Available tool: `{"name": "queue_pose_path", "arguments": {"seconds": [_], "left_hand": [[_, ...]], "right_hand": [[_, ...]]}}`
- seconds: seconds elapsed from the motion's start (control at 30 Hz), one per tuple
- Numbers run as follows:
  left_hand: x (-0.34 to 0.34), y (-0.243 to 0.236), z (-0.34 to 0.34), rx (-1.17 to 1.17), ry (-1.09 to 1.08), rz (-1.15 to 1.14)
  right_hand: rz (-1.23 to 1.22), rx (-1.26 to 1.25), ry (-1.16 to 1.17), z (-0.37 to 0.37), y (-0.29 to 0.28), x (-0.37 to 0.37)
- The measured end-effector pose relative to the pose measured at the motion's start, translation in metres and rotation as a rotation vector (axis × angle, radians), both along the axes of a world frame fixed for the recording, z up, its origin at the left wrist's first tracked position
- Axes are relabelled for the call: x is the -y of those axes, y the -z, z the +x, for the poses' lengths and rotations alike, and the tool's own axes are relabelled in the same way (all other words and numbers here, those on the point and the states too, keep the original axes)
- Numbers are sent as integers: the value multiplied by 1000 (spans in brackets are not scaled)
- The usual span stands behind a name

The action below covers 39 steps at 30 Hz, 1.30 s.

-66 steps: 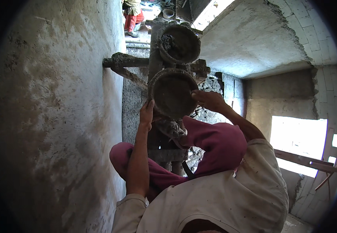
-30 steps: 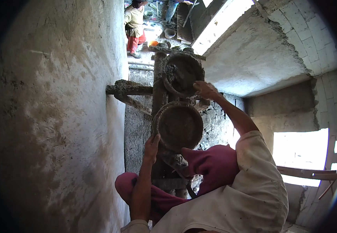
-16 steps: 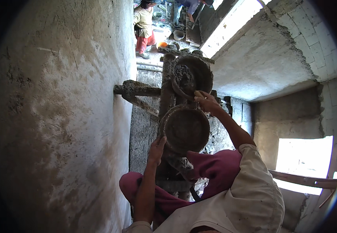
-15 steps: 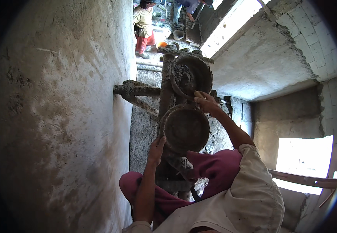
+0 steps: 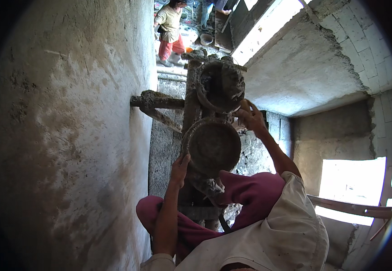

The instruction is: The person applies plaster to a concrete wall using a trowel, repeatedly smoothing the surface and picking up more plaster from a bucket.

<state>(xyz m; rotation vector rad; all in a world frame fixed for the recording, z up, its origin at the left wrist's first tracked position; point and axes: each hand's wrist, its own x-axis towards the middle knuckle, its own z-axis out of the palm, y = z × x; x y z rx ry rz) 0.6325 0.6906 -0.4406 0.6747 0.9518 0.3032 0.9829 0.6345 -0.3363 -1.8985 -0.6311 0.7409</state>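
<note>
The plastered wall (image 5: 78, 135) stands well left of the near bowl (image 5: 214, 147); a rough wooden prop (image 5: 162, 101) juts out beyond that bowl, to its left; at the bowl's near left rim, the left hand (image 5: 180, 168) would do well to press steadily against tipping; its thumb lies along the rim, its fingers seem curled round the outside, partly hidden, and the forearm reaches up nearly straight; the far bowl (image 5: 203, 97) sits just beyond the near bowl; the lump of mortar (image 5: 233, 81), beyond and slightly right, is best held level to limit spilling; to the near bowl's upper right, the right hand (image 5: 251, 119) grips the wooden handle of a trowel (image 5: 245, 106), its forearm slanting inward; the blade looks hidden by mortar.
</note>
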Motion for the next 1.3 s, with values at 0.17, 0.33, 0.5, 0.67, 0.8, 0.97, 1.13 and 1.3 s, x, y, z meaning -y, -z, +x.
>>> {"name": "queue_pose_path", "arguments": {"seconds": [0.17, 0.33, 0.5, 0.67, 0.8, 0.97, 1.13, 1.3], "left_hand": [[-6, 9, -7, 19, -13, 7], [-8, -1, -4, 74, -48, 7], [-4, -2, -4, 79, -20, 17], [-4, -6, -4, 81, -11, 12], [0, -20, -6, 0, -24, 22], [-4, -1, -8, -36, -4, 120], [4, 31, -2, 52, -40, 302], [5, -8, -3, -10, -18, 93]], "right_hand": [[-89, -37, -84, -20, -72, 47], [-246, -132, -208, -49, -103, 94], [-426, -168, -340, -85, -99, 101], [-601, 753, -771, -109, -92, 92], [-534, 1343, -852, -115, -108, 73], [-935, 948, -911, -109, -104, 58], [-621, 84, -832, -115, 7, 91], [-659, -297, -407, -141, -89, 72]]}}
